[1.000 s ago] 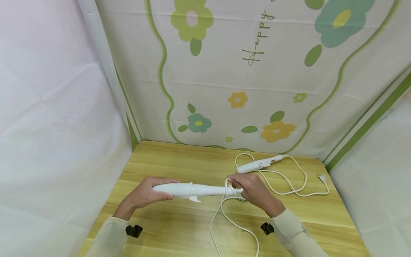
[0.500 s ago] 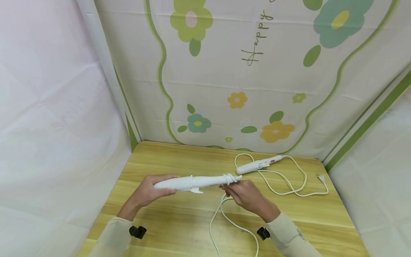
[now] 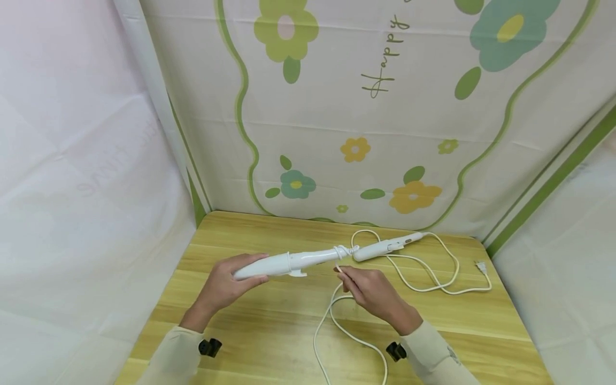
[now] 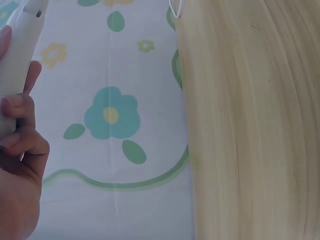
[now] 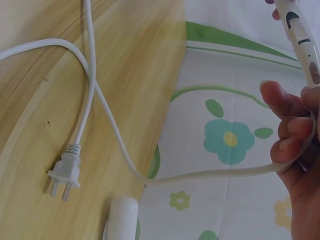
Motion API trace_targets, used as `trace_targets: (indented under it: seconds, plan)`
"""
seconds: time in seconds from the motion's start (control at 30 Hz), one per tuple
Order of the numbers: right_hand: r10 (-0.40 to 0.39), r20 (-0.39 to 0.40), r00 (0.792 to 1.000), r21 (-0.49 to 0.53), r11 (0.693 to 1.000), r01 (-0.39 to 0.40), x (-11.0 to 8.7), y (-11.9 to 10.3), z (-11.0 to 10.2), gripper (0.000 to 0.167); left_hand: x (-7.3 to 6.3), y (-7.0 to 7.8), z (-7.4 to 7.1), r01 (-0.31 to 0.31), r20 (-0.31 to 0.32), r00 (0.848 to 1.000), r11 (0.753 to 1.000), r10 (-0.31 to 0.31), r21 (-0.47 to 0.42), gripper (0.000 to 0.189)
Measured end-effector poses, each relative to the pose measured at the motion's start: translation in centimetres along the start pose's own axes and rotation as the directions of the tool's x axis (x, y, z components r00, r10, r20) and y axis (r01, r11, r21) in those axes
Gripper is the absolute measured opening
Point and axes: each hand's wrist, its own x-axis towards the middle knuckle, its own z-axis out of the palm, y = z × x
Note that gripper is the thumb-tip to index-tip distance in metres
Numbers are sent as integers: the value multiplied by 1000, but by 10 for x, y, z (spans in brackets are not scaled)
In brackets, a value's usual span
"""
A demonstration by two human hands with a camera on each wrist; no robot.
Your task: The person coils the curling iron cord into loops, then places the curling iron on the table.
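Note:
A white curling iron [image 3: 271,265] is held over the table, tilted up toward the right, with a small lever on its underside. My left hand [image 3: 226,286] grips its thick end, thumb and fingers on opposite sides. White cord winds round the thin end of the iron. My right hand [image 3: 375,294] is just below that end, pinching the cord [image 5: 220,174]. In the right wrist view the cord runs through the curled fingers [image 5: 287,150]. Its slack part trails in a loop over the table, and a two-pin plug [image 5: 65,172] lies on the wood.
A second white curling iron [image 3: 382,248] lies at the back right of the wooden table [image 3: 260,342], its cord looped beside it and its plug [image 3: 482,267] near the right edge. A flower-printed cloth [image 3: 317,107] hangs behind the table, with pale cloth at both sides.
The iron's thin end has swung up and away, toward the second iron. My right hand has dropped below that end, drawing the cord. My left hand keeps its grip.

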Motion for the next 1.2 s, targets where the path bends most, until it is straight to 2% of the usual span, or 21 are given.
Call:
trace_targets:
  seconds: [0.1,0.2,0.33,0.43,0.53,0.7,0.87,1.07,1.13,1.2]
  plan:
    - [26,-30,999,20,999,-25,-2,2,0,10,1,-1,0,-41,-72,996,998,44,39,48]
    - [53,-37,998,44,998,-51,-4,1,-1,7,2,-3,-2,-36,-121,992,998,42,53,49]
    - [66,-15,998,71,995,-65,-7,-1,-3,9,2,-4,-7,65,-177,983,997,-56,46,48]
    - [31,-32,999,61,998,-29,-8,-2,-5,11,2,-6,-11,138,-187,974,989,-126,53,48]
    - [-18,-86,996,23,1000,20,-7,1,-7,20,2,-9,-12,151,-140,981,982,-134,113,49]
    - [-41,-141,989,-50,998,35,2,11,-11,31,0,-15,-8,103,-10,995,962,-104,254,48]
    - [-33,-147,989,-58,998,25,20,28,-11,30,0,-15,-6,87,107,987,958,-120,273,47]
    - [-24,-131,991,-61,998,16,50,57,-10,17,9,-15,-6,70,133,985,966,-105,248,46]
    - [-25,-124,992,-72,997,16,59,65,-10,10,14,-15,-7,82,136,984,968,-116,238,46]
    - [-29,-119,993,-78,997,20,68,72,-11,9,18,-13,-8,90,141,982,968,-125,233,47]
